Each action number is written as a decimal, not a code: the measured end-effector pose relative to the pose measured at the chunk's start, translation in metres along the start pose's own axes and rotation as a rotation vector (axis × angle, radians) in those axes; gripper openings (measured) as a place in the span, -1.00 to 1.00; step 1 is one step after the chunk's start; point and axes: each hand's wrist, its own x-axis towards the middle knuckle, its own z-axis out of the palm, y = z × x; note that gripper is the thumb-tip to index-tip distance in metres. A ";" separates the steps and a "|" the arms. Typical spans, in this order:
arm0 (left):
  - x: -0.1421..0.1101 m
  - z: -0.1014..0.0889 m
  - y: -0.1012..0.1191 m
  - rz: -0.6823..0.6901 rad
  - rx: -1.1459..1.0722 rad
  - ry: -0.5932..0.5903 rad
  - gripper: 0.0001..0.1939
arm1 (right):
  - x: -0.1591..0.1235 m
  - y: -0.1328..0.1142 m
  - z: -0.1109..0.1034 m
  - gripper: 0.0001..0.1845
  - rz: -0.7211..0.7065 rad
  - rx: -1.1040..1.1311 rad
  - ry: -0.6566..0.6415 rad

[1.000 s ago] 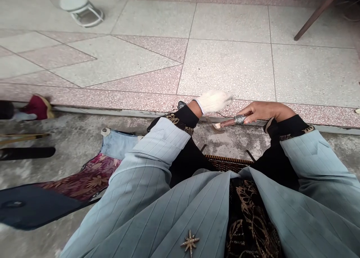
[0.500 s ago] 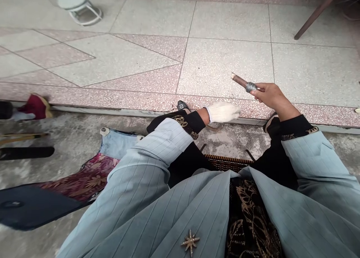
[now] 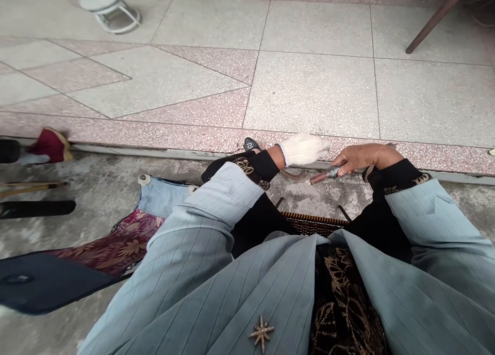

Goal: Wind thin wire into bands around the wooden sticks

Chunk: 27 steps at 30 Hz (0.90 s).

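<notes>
My left hand (image 3: 305,148), in a white knit glove, is held palm down over the step edge. Its fingers are closed, and whatever they hold, if anything, is hidden underneath. A thin curved brown piece (image 3: 293,176) shows just below the glove; I cannot tell whether the hand touches it. My bare right hand (image 3: 358,158) is wrapped round a wooden stick (image 3: 318,178) bound with metal wire. Its pale cut end points down and left, towards the curved piece. The glove and my right fingers are close together but apart.
A tiled step (image 3: 309,92) lies ahead, above rough concrete (image 3: 313,197). Between my legs is the edge of a woven seat (image 3: 313,223). A patterned cloth (image 3: 127,236) lies at left, near another person's red shoe (image 3: 50,146). A white stool (image 3: 112,14) stands farther back.
My right hand has come down and left with the wire-bound stick, turning palm down, so the stick's end now points down beside the glove. My left hand has barely moved.
</notes>
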 end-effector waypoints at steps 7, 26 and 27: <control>0.006 0.001 -0.018 -0.058 -0.018 0.019 -0.66 | -0.022 0.001 -0.018 -0.47 -0.141 0.378 0.194; 0.008 0.019 0.004 0.077 -0.210 -0.174 -0.64 | 0.004 0.013 -0.005 -0.58 0.236 -0.072 0.594; 0.009 0.022 0.006 0.092 -0.155 -0.165 -0.64 | 0.004 0.012 -0.004 -0.61 0.256 -0.132 0.489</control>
